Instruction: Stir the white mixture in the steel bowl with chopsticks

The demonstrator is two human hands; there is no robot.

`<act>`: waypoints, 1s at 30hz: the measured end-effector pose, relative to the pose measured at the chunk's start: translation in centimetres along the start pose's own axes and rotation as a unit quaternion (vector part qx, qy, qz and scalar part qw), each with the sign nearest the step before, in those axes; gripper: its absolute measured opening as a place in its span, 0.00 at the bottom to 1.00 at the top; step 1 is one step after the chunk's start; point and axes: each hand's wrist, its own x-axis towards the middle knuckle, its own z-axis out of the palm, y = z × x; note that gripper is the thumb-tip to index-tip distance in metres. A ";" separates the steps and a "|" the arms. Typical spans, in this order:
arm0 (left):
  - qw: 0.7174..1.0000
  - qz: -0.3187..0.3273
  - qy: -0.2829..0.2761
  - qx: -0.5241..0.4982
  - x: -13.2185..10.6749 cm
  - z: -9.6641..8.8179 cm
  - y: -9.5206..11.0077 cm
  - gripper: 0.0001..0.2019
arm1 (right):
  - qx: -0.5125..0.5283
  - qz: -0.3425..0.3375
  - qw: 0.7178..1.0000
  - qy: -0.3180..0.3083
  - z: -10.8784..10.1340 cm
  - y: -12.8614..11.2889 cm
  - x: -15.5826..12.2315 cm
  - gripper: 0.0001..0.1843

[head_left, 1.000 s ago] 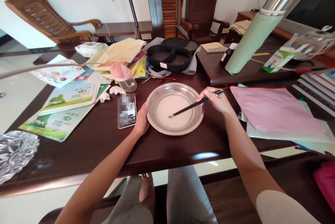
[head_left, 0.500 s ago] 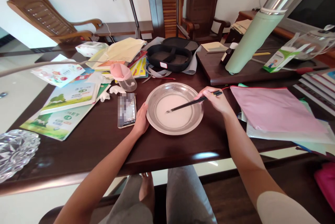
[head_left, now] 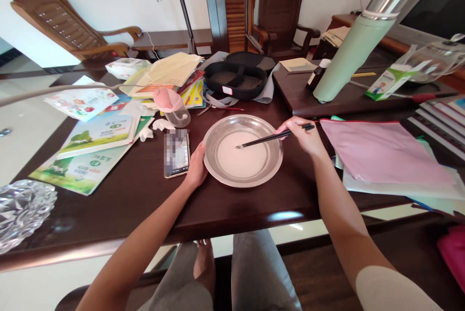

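Observation:
A round metal dish with white liquid in it sits on the dark wooden table in front of me. My right hand is closed on a pair of black chopsticks, whose tips reach into the liquid near the dish's middle. Against the dish's left rim rests my left hand, fingers curved along the edge, steadying it. A phone lies just left of that hand.
Booklets and papers cover the table's left side, beside a pink-lidded cup. A black case stands behind the dish. A green thermos, a carton and pink folders lie right. A glass dish sits far left.
The chopstick tips have swept through the liquid, from lower left toward the dish's middle and upper part. My right hand rose slightly. The left hand stayed on the rim.

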 end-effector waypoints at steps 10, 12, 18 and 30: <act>1.000 -0.001 -0.005 0.001 0.1 -0.2 -0.1 0.23 | 0.025 0.020 0.997 -0.067 0.2 0.2 -0.2 0.17; 1.000 -0.002 -0.005 0.000 0.1 -0.1 0.0 0.23 | 0.010 0.000 0.999 -0.032 0.0 0.0 -0.1 0.17; 1.000 -0.004 -0.006 -0.002 0.0 -0.1 0.0 0.25 | 0.045 0.020 0.999 0.012 -0.3 0.3 0.0 0.21; 1.000 -0.001 0.008 -0.011 0.2 0.0 -0.1 0.22 | 0.050 0.014 0.999 0.011 -0.5 0.4 0.0 0.19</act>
